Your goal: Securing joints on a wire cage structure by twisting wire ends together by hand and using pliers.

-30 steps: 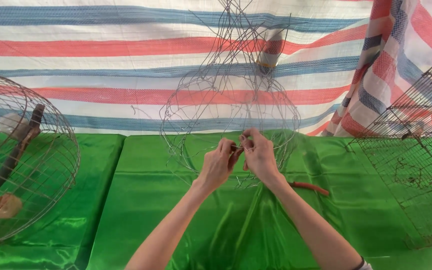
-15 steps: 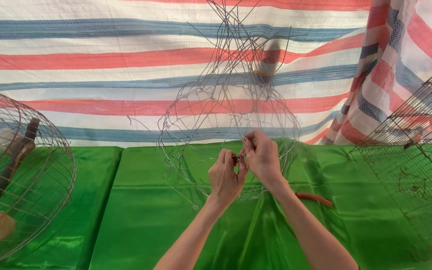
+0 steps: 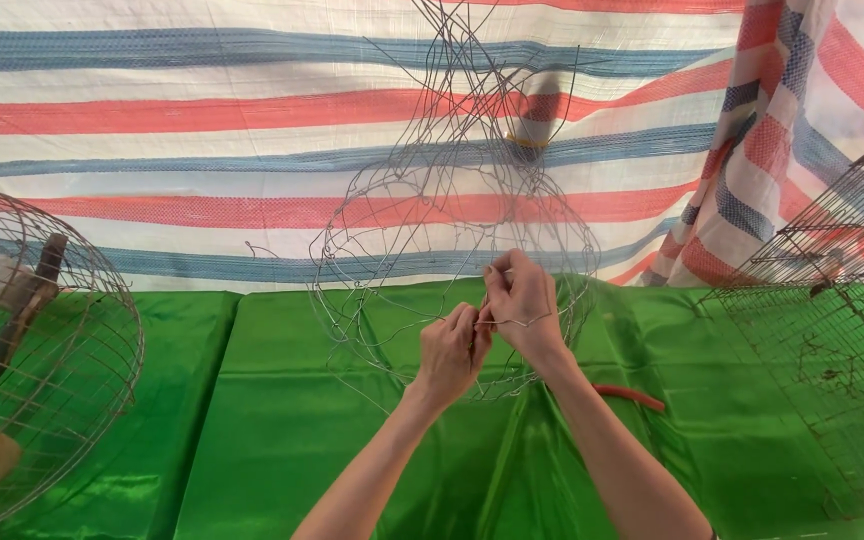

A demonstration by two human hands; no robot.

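Both hands are being held slightly lower than 0.5 s ago. Left hand (image 3: pixel 449 350) and right hand (image 3: pixel 520 300) are being pinched shut on 1 thin strand of the light, springy wire frame (image 3: pixel 432 215); stiffer joints are being judged better holds.

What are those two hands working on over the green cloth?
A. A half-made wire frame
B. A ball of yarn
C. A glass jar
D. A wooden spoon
A: the left hand and right hand pinch thin strands of an unfinished wire frame above the green cloth.
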